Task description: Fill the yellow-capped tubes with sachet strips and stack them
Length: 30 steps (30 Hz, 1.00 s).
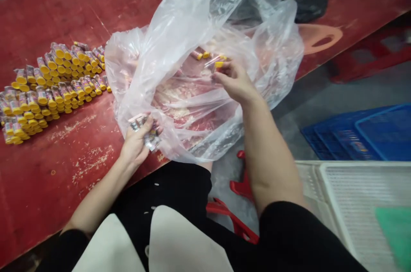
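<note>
Right fingers (222, 78) gripping blurred tube (219, 64), bag (183, 19) half-veiling more tubes (198, 55)

The person wears a loose black short-sleeved top (289, 229) of matte fabric, each sleeve reaching to about the elbow. A broad cream-white cloth collar lies over it in two large, smooth flaps with rounded ends, a left flap (111, 246) and a right flap (186, 242). Between them sits a small pale round button (147, 250). Plain black cloth (167, 199) covers the lap, dotted with a few whitish flecks (156, 184). Both forearms (99, 195) are bare.
</note>
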Available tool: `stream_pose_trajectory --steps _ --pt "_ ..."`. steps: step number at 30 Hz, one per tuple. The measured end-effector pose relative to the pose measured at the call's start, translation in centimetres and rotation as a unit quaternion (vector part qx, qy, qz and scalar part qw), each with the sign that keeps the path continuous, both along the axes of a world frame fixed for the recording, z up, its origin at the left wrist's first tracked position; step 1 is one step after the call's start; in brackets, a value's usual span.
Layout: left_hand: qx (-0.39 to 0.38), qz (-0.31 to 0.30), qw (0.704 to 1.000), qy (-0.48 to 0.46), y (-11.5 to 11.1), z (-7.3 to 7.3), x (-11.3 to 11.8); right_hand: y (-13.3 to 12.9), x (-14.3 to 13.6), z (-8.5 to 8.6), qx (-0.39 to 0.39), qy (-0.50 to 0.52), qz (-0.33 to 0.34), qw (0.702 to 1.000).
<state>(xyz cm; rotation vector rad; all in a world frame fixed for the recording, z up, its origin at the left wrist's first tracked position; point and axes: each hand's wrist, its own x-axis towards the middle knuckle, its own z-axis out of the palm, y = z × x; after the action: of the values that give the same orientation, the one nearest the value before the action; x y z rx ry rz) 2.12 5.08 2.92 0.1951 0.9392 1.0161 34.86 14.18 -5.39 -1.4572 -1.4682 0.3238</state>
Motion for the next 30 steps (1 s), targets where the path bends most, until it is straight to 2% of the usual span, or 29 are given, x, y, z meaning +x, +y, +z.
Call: stream_pose_trajectory --steps 3,6,8,10,15,21,23,26,30 --pt "0.019 -0.037 0.999 -0.026 0.1 -0.2 3.3 -5.5 -4.8 1.0 -0.043 0.145 0.074 0.986" --pt "0.043 -0.036 0.997 -0.056 -0.5 -0.6 5.3 -11.7 -11.4 3.3 -0.092 0.310 0.122 0.938" --pt "0.060 -0.034 0.995 -0.070 -1.2 -0.7 5.9 -14.4 -14.8 4.8 -0.098 0.330 0.117 0.931" --pt "0.069 -0.052 0.993 -0.076 -2.1 -0.6 5.9 -15.7 -16.6 5.7 -0.082 0.323 0.100 0.938" --pt "0.086 -0.079 0.992 -0.056 -4.3 -0.6 4.5 -16.5 -16.6 5.7 -0.069 0.312 0.077 0.945" --pt "0.121 -0.035 0.992 -0.001 -5.7 -0.9 3.4 -17.7 -17.1 5.6 0.019 0.233 0.000 0.972" --pt "0.106 -0.025 0.994 0.006 -5.6 -0.9 3.2 -18.0 -17.3 5.6 0.015 0.255 0.013 0.967" --pt "0.045 -0.038 0.998 -0.036 -5.2 -0.7 2.8 -18.6 -17.5 5.7 0.024 0.346 0.036 0.937" --pt "-0.031 -0.046 0.996 -0.074 -5.1 -0.8 2.1 -20.2 -17.9 6.6 0.059 0.378 0.016 0.924"
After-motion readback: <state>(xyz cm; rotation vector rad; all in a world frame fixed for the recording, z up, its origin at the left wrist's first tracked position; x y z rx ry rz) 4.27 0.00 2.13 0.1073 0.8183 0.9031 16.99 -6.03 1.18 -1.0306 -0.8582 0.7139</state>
